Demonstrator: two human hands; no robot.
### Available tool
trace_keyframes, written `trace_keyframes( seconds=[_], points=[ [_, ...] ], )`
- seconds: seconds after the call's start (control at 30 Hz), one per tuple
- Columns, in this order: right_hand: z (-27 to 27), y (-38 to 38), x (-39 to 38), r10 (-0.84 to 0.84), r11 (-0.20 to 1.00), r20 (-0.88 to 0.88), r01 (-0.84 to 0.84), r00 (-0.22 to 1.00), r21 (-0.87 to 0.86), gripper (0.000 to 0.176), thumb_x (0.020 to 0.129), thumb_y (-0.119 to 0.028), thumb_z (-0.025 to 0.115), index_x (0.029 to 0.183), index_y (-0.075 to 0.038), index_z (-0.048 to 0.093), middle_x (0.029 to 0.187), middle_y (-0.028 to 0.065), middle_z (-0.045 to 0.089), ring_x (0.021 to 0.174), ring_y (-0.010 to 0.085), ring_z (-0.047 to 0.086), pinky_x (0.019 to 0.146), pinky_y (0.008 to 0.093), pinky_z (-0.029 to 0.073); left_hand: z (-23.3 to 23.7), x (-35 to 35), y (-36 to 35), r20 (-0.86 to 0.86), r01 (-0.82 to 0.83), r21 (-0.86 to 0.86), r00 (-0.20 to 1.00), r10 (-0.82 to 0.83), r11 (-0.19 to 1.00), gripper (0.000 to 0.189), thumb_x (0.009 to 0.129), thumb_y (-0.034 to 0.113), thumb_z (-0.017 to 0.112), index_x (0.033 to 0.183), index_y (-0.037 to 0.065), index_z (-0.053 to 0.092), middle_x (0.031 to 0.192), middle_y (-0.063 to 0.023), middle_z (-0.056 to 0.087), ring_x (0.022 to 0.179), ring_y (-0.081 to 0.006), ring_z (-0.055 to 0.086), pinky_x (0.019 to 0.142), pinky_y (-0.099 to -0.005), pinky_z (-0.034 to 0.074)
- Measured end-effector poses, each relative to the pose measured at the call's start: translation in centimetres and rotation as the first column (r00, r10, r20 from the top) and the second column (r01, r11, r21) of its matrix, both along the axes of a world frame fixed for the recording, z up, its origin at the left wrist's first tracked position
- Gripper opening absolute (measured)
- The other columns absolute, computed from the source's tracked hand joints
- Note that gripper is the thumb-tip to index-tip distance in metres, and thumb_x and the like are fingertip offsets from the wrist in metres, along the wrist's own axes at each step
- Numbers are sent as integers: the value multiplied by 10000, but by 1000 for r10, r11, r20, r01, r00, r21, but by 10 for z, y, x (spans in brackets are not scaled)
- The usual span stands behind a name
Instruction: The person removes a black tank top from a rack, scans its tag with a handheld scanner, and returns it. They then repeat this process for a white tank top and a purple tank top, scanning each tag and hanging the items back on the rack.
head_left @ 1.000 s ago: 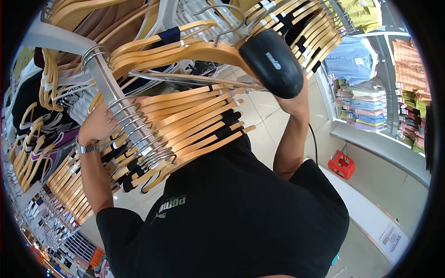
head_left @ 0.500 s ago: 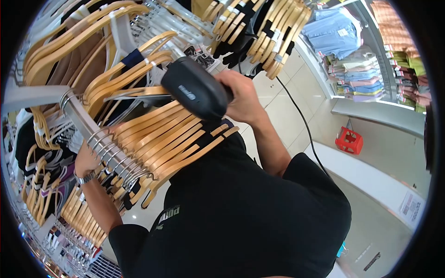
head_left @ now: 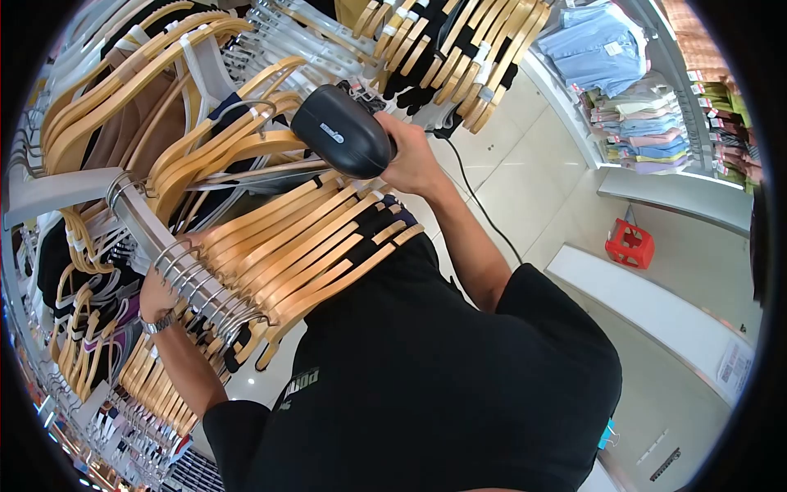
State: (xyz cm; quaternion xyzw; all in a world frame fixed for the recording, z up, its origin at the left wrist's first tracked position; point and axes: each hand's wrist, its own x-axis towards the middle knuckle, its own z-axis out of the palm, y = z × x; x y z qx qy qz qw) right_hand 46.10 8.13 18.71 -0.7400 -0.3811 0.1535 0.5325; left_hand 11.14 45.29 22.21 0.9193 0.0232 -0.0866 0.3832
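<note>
My right hand [head_left: 412, 156] is closed around the handle of a black handheld garment steamer [head_left: 343, 135], whose rounded body points left above the rack. A black cord [head_left: 479, 197] trails from it down past my forearm. Below the steamer, a row of light wooden hangers [head_left: 303, 246] with dark clothes hangs by metal hooks from a metal rail [head_left: 160, 221]. On the far side of that rail, my left hand [head_left: 160, 287], with a metal watch at the wrist, reaches in at the hangers' hook end. The hangers hide most of its fingers, so its grip does not show.
More hangers with brown and white clothes [head_left: 123, 123] crowd the upper left, and another row [head_left: 484, 66] hangs at the top. Shelves of folded shirts [head_left: 639, 123] line the upper right. A red plastic stool [head_left: 630, 243] stands beyond the white ledge [head_left: 639, 303].
My right hand has lifted the steamer up and away from the hanger row, exposing more of the hangers' ends. My left hand stays near the rail.
</note>
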Motion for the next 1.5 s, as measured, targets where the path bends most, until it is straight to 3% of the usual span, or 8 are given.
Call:
trace_keyframes(
  seconds=[0.1, 0.17, 0.43, 0.8, 0.9, 1.07, 1.23, 1.5],
  points=[
    [2, -10, 4, -31, 999, 46, 33, 998, -33, 395, 619, 30, 727, 995, -45, 633, 851, 134, 643, 814, 328, 634, 723, 362, 498, -2, -1, 3, -29, -20, -86, 999, 18, 996, 408, 900, 82, 500, 1285, -37, 563, 1275, -180, 601, 1154, -344, 575, 1016, -416, 436],
    [0, -21, 10, -67, 997, 78, 69, 995, -31, 494, 683, -159, 859, 1118, -38, 659, 869, 91, 680, 783, 152, 665, 741, 283, 517, -1, 6, 0, -76, -82, -185, 995, 69, 979, 408, 890, 53, 521, 1285, -42, 558, 1274, -164, 606, 1153, -301, 582, 1007, -386, 445],
    [47, -78, 14, -192, 956, 153, 220, 969, -192, 469, 722, -71, 769, 1162, 14, 629, 952, 148, 718, 857, 203, 688, 805, 321, 519, 34, 22, -33, -326, -489, -469, 870, 371, 735, 332, 830, 68, 672, 1137, -50, 631, 1156, -143, 648, 1045, -235, 610, 925, -357, 487],
    [50, -146, -6, -367, 905, 235, 405, 900, -135, 235, 751, -14, 716, 978, 27, 667, 867, 119, 711, 768, 169, 654, 736, 299, 504, 15, 13, -6, -138, -206, -103, 972, 191, 973, 457, 795, 49, 620, 1243, -36, 585, 1287, -140, 592, 1195, -295, 526, 1051, -397, 399],
    [52, -150, 0, -313, 907, 273, 372, 910, -199, 464, 706, -36, 764, 1154, 0, 646, 926, 146, 728, 828, 244, 717, 788, 298, 526, 18, 12, -3, -124, -139, 17, 982, 140, 990, 493, 786, 44, 606, 1272, -33, 572, 1322, -140, 577, 1236, -311, 504, 1086, -408, 375],
    [46, -144, 19, -240, 948, 220, 278, 945, -158, 247, 744, -11, 703, 986, 24, 666, 853, 121, 706, 773, 169, 654, 747, 293, 504, 21, 26, -12, -177, -105, 103, 977, 122, 989, 554, 770, 35, 583, 1320, -26, 551, 1382, -139, 552, 1304, -339, 466, 1143, -426, 334],
    [44, -137, 31, -228, 961, 203, 253, 952, -109, 368, 728, -16, 741, 1082, 5, 644, 887, 148, 708, 791, 241, 694, 782, 299, 518, 12, 22, -4, -183, -210, 93, 957, 224, 973, 489, 838, 52, 539, 1322, -15, 563, 1374, -147, 562, 1301, -333, 479, 1140, -407, 342],
    [29, -160, 31, -317, 939, 92, 326, 944, -110, 279, 755, -59, 846, 1004, -3, 733, 951, 65, 751, 838, 128, 673, 785, 299, 520, -14, -2, 9, -285, -479, 210, 804, 522, 852, 485, 914, 92, 483, 1371, -70, 467, 1364, -241, 530, 1254, -362, 506, 1087, -370, 396]
  ],
)
